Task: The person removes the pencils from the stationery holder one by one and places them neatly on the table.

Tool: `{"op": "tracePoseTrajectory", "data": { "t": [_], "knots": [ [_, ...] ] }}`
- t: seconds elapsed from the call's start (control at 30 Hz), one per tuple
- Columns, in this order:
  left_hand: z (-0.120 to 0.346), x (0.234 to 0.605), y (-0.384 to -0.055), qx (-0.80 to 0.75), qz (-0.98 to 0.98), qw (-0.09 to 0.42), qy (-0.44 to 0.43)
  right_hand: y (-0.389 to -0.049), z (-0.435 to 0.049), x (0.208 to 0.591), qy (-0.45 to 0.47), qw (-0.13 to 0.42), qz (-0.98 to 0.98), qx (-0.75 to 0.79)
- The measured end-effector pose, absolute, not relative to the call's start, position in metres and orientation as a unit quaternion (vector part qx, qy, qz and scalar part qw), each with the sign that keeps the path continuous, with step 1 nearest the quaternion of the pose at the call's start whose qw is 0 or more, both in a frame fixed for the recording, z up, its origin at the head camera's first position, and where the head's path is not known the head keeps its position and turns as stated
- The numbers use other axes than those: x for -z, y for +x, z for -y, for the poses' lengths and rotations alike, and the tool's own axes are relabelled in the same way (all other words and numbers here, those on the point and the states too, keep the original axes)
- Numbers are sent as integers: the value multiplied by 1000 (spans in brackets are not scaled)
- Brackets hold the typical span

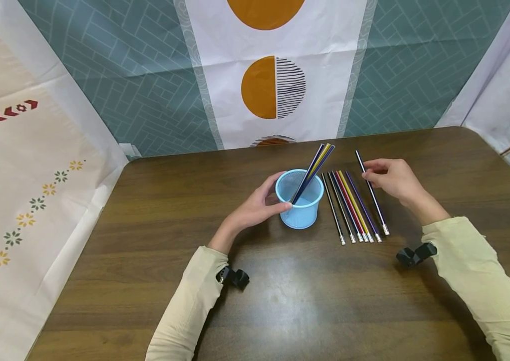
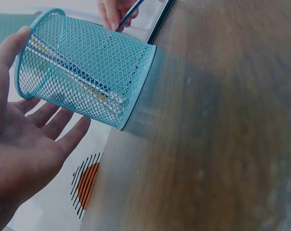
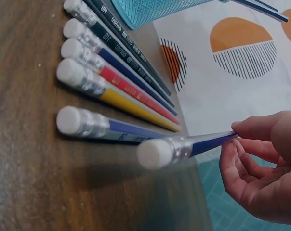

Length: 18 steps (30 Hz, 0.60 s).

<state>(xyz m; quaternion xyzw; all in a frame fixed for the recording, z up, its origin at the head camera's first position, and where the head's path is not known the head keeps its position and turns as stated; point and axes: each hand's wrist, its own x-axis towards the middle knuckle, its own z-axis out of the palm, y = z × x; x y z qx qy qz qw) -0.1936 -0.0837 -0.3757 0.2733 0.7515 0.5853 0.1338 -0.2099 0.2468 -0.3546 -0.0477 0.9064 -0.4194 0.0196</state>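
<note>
A light blue mesh pencil cup (image 1: 300, 218) stands upright on the table, several pencils (image 1: 312, 173) leaning in it. My left hand (image 1: 259, 205) holds the cup from its left side, the thumb at the rim and the fingers around the far side, as the left wrist view also shows. Between the thumb and fingers of my right hand (image 1: 392, 178) is a dark blue pencil (image 3: 208, 144), pinched along its upper part. Its white eraser end points toward me, raised off the wood in the right wrist view. Left of it lies a row of pencils (image 1: 353, 205) in black, blue, red, yellow and purple, erasers nearest me.
The brown wooden table (image 1: 169, 200) reaches back to a patterned cloth (image 1: 156, 75) hung behind it. Another cloth with flower motifs (image 1: 25, 220) hangs at the left. Black wrist mounts (image 1: 232, 277) sit on both cream sleeves, low over the tabletop.
</note>
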Motion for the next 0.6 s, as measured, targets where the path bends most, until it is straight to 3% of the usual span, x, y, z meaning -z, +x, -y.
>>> {"op": "tracePoseTrajectory", "data": {
  "t": [0.6],
  "knots": [
    [84, 375, -193, -580, -755, 134, 276, -211, -255, 374, -38, 63, -899, 432]
  ]
}}
